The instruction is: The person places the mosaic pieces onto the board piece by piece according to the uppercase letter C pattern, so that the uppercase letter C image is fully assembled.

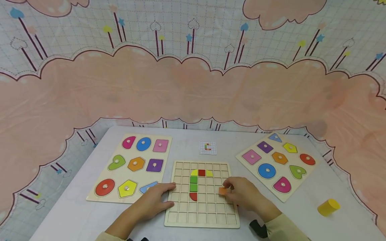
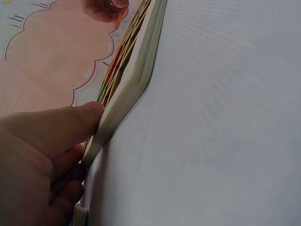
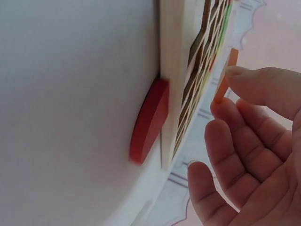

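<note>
My right hand (image 1: 242,194) pinches an orange square tile (image 1: 222,191) between thumb and fingers, over the right part of a wooden grid board (image 1: 208,219). The right wrist view shows the orange tile (image 3: 228,73) tilted above the grid. On the board sit a red square tile (image 1: 201,173), yellow rounded tiles (image 1: 209,173), green square tiles (image 1: 193,179) and a red quarter-round tile (image 1: 193,196). My left hand (image 1: 153,201) rests against the board's left edge, its thumb (image 2: 80,120) touching the rim. Another red curved piece (image 3: 150,122) lies against the board's right side.
Shape-puzzle boards stand left (image 1: 101,197) and right (image 1: 284,197) of the grid board. Behind it lies a small pattern card (image 1: 208,152). A yellow cylinder (image 1: 328,207) lies at the right, on the white table (image 1: 301,224). A patterned cloth (image 1: 193,90) hangs behind.
</note>
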### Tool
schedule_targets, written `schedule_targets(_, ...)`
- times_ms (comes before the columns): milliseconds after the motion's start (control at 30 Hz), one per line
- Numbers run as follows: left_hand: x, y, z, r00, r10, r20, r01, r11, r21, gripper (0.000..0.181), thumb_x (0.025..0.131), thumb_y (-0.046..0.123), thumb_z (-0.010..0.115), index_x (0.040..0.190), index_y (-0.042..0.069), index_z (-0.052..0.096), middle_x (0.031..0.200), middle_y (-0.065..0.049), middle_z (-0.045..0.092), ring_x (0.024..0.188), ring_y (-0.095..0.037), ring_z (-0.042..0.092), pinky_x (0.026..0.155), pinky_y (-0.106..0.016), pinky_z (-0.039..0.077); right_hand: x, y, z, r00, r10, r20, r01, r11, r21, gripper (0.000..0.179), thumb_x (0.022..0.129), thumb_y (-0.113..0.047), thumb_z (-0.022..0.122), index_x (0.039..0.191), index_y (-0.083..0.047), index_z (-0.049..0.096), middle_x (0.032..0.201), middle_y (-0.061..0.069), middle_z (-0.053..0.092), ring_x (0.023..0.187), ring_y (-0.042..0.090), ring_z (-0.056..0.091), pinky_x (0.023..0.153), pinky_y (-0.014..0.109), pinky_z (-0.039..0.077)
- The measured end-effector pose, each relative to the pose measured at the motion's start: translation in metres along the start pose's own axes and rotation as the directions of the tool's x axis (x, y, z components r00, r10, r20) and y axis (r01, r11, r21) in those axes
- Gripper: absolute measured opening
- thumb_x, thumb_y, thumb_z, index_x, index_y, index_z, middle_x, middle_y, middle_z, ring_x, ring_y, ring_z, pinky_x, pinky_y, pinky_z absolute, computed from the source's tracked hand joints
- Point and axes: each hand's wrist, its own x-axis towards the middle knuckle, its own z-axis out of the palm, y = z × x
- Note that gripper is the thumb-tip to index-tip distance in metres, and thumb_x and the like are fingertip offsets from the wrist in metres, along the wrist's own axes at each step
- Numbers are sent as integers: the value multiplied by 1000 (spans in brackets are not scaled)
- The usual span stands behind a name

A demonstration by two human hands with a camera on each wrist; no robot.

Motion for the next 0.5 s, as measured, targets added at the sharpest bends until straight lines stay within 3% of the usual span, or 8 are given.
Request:
schedule_targets(200, 1, -2, 1, 1000, -8, 3, 8, 1000, 0, 54, 88, 23, 78, 136, 5, 60, 141, -6, 58, 134, -34, 47, 111, -54, 37, 3, -11, 9, 997, -79, 24, 80, 997, -21, 19, 83, -13, 78, 100, -10, 71, 91, -6, 64, 83, 15, 54, 78, 37, 54)
schedule_targets(500, 1, -4, 1, 1000, -6, 6, 6, 1000, -1, 55, 88, 23, 79, 136, 6, 60, 140, -6, 58, 133, -33, 48, 110, -54, 38, 13, -26, 19, 983, -176, 44, 179, 981, -68, 18, 83, -15, 78, 98, -11, 70, 90, -6, 64, 82, 14, 56, 76, 35, 53)
